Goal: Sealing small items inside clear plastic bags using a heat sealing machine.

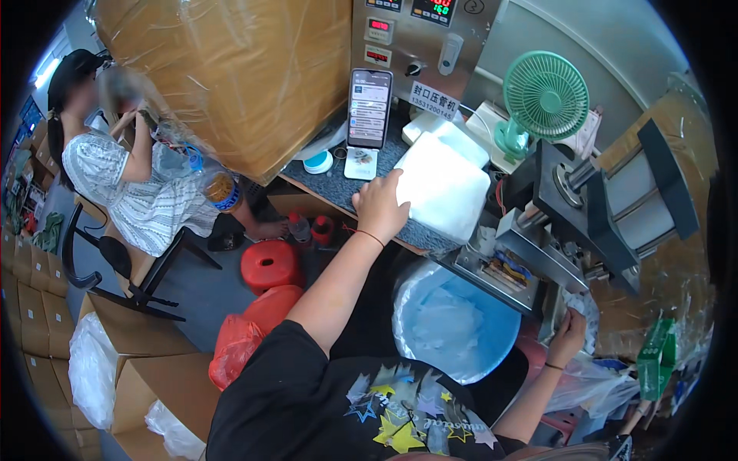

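Note:
My left hand [382, 206] reaches forward over the worktop, fingers apart, with fingertips and thumb at the left edge of a white, soft-looking stack [447, 187]. Nothing shows gripped in it. Low on the right, my right hand [567, 338] is closed beside the metal edge of a machine [538, 261]; what its fingers hold, if anything, I cannot make out. Left of the stack, a phone [370, 107] with a lit screen stands upright on a small holder [360, 163]. Between my arms sits a blue tub [492, 342] lined with clear plastic.
A green fan [547, 96] stands behind the stack, below a steel control panel [407, 46]. A large wrapped carton [231, 69] rises at the back left. Red stools [269, 265] and open cartons [154, 384] lie left. Another person [127, 165] sits at far left.

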The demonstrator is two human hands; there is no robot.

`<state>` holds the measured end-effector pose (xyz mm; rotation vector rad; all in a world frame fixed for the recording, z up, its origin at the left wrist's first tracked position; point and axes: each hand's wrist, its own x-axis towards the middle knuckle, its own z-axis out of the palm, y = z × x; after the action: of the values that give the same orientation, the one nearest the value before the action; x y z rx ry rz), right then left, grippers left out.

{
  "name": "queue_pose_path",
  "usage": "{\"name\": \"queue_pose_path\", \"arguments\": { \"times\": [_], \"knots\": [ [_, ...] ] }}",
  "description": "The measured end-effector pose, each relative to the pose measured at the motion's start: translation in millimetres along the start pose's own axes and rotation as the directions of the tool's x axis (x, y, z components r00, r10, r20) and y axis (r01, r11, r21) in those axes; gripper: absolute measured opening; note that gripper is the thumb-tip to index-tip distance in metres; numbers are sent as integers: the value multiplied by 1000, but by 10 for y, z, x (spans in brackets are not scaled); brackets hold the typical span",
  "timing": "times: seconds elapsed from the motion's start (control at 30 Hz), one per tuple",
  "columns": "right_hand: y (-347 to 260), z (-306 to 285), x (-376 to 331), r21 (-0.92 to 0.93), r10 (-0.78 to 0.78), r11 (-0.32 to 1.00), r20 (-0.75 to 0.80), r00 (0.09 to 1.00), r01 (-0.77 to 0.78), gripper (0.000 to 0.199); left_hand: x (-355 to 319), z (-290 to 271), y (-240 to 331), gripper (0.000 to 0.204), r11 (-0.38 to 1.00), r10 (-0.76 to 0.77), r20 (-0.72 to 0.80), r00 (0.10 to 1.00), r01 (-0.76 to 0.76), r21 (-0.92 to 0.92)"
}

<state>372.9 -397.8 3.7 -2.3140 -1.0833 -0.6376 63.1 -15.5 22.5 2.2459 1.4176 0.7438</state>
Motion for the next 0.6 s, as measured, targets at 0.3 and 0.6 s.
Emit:
{"name": "queue_pose_path", "arguments": {
  "times": [0.3, 0.6],
  "knots": [
    [-24, 21, -8, -9, -8, 1000, -3, 1000, 8, 16, -17, 153, -152, 59, 977, 0, -97, 995, -21, -213],
    [-2, -3, -41, -17, 10, 1000, -16, 1000, -10, 16, -154, 372, -73, 61, 870, 457, -400, 795, -306, 387]
  ]
}}
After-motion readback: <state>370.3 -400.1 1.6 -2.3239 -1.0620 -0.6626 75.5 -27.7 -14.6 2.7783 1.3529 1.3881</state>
